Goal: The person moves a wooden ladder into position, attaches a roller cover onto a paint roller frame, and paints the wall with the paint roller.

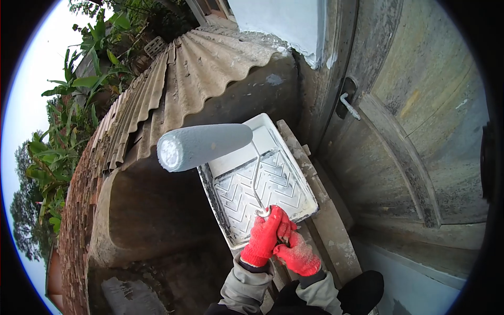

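Observation:
A paint roller point(212, 144) with a thick pale-grey, paint-coated sleeve is held up over the paint tray point(310, 202). Its bent wire frame runs down to my gloved hands. My left hand point(264, 236), in a red glove, is closed around the roller's handle just below the wire. Lower and to the right, my right hand point(299, 254), also red-gloved, is closed at the handle's lower part. Most of the handle is hidden by the gloves. White paint lies in the tray's far end, and its ribbed slope is smeared with paint.
Wooden planks point(336, 231) support the tray. A weathered wooden door point(430, 131) with a lever handle point(350, 106) stands on the right. Corrugated roofing point(205, 68) spreads beyond the tray at left, with plants point(50, 168) farther out. A white-painted wall point(278, 21) is at the top.

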Available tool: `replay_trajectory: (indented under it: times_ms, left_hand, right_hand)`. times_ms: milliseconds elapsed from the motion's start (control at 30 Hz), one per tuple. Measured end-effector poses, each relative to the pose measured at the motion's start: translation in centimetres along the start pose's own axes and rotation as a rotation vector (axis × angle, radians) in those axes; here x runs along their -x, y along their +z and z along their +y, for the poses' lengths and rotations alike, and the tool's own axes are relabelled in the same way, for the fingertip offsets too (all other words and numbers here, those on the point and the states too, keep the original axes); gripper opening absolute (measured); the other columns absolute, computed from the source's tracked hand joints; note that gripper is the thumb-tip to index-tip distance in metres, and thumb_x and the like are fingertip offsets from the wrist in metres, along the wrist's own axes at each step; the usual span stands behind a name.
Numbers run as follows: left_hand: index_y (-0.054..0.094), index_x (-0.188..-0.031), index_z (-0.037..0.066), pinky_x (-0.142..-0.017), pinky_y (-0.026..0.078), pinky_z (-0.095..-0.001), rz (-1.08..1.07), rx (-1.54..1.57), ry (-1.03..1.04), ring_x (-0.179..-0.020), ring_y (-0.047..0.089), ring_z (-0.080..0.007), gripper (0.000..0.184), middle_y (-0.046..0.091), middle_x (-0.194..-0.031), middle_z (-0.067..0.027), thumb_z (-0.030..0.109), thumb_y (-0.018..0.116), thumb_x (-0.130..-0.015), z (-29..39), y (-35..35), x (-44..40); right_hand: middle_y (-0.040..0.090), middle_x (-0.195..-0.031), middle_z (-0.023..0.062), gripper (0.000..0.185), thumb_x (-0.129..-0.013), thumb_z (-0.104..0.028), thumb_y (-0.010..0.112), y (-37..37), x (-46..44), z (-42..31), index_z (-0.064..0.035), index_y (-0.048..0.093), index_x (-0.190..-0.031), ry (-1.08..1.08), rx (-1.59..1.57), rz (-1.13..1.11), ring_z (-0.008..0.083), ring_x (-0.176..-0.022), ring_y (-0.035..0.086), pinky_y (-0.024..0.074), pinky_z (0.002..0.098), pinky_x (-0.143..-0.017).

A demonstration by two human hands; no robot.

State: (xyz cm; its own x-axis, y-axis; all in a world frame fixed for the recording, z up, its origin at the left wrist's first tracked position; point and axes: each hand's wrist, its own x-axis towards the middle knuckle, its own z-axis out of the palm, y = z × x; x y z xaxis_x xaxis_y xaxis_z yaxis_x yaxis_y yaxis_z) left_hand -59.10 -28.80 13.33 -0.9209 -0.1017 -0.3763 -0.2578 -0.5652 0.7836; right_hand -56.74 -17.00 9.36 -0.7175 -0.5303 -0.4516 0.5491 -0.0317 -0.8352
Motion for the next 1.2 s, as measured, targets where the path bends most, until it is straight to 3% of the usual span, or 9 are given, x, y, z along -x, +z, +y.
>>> replay_trajectory:
  times_ms: [33,100,367,433,567,633,933,1000,1200]
  left_hand:
    - [0.044,-0.068,0.007,-0.071,0.049,-0.0346,0.033,-0.013,-0.025,-0.051,0.046,-0.0148,0.037,0.041,-0.054,-0.0016,0.025,0.043,-0.1,0.2,0.3,0.0]
    - [0.044,-0.069,0.007,-0.07,0.048,-0.0337,0.018,-0.021,-0.032,-0.051,0.046,-0.0145,0.036,0.042,-0.054,-0.0016,0.026,0.043,-0.1,0.0,0.1,-0.1]
    - [0.052,-0.078,0.005,-0.064,0.047,-0.0305,0.067,0.002,-0.163,-0.052,0.046,-0.0133,0.029,0.046,-0.057,-0.0015,0.027,0.052,-0.097,-0.1,0.0,0.2]
    - [0.046,-0.069,0.007,-0.07,0.048,-0.0334,0.108,-0.053,-0.169,-0.05,0.045,-0.0131,0.037,0.041,-0.054,0.0,0.027,0.046,-0.099,0.2,0.5,0.3]
    - [0.049,-0.071,0.006,-0.069,0.048,-0.0332,0.109,-0.084,-0.171,-0.05,0.045,-0.0127,0.034,0.041,-0.053,0.0005,0.026,0.047,-0.099,-0.1,0.1,0.5]
    - [0.053,-0.09,0.004,-0.059,0.045,-0.0303,0.1,0.035,-0.216,-0.057,0.051,-0.0142,0.025,0.052,-0.062,-0.0026,0.027,0.061,-0.093,-0.8,-0.7,0.5]
    - [0.054,-0.086,0.003,-0.061,0.046,-0.0303,0.093,-0.02,-0.197,-0.058,0.052,-0.0144,0.026,0.051,-0.06,-0.0026,0.028,0.061,-0.092,-0.6,-0.6,0.6]
    - [0.054,-0.085,0.003,-0.062,0.046,-0.0305,0.096,-0.013,-0.206,-0.057,0.051,-0.0143,0.026,0.05,-0.059,-0.0026,0.027,0.061,-0.093,-0.4,-0.4,0.7]
    - [0.054,-0.083,0.004,-0.065,0.047,-0.0313,0.098,-0.034,-0.194,-0.055,0.05,-0.0142,0.027,0.049,-0.058,-0.0019,0.027,0.06,-0.093,-0.2,-0.2,0.7]
  right_hand:
    - [0.061,-0.092,0.0094,0.038,-0.077,-0.012,0.068,0.0,0.1,0.3,-0.0006,0.056,-0.111,0.007,-0.026,-0.006,0.0202,-0.084,0.06,0.0479,0.034,-0.074]
    - [0.054,-0.068,0.0028,0.03,-0.076,-0.002,0.054,0.2,0.2,0.3,-0.0067,0.055,-0.106,0.064,-0.108,0.041,0.0127,-0.053,0.048,0.0381,0.0274,-0.049]
    - [0.051,-0.063,0.0022,0.039,-0.078,0.0,0.048,0.6,1.0,-1.3,-0.0077,0.053,-0.115,0.111,-0.251,-0.044,0.0121,-0.048,0.044,0.0355,0.0271,-0.047]
    - [0.051,-0.062,0.0022,0.04,-0.078,0.0,0.047,0.7,1.0,-1.6,-0.0078,0.053,-0.117,0.117,-0.238,-0.062,0.0121,-0.047,0.044,0.0351,0.0269,-0.047]
    - [0.05,-0.061,0.0017,0.026,-0.079,-0.002,0.05,0.6,1.0,-0.9,-0.0079,0.053,-0.104,0.117,-0.253,-0.061,0.0117,-0.046,0.044,0.0348,0.0269,-0.046]
    - [0.05,-0.06,0.0008,0.016,-0.081,-0.003,0.052,0.5,1.0,-0.8,-0.0083,0.052,-0.096,0.112,-0.275,-0.074,0.011,-0.046,0.044,0.0346,0.0268,-0.045]
    - [0.05,-0.061,0.001,0.011,-0.081,-0.003,0.051,1.0,1.4,-1.6,-0.0086,0.052,-0.09,0.113,-0.268,-0.034,0.0109,-0.046,0.043,0.0342,0.0271,-0.045]
    - [0.052,-0.065,0.0024,0.034,-0.079,-0.003,0.048,0.8,1.4,-1.2,-0.0074,0.054,-0.113,0.107,-0.277,-0.057,0.0113,-0.049,0.044,0.0341,0.026,-0.047]
    - [0.053,-0.065,0.0028,0.033,-0.079,-0.003,0.048,0.6,1.3,-0.8,-0.0073,0.054,-0.112,0.109,-0.269,-0.079,0.0116,-0.048,0.044,0.0337,0.0258,-0.047]
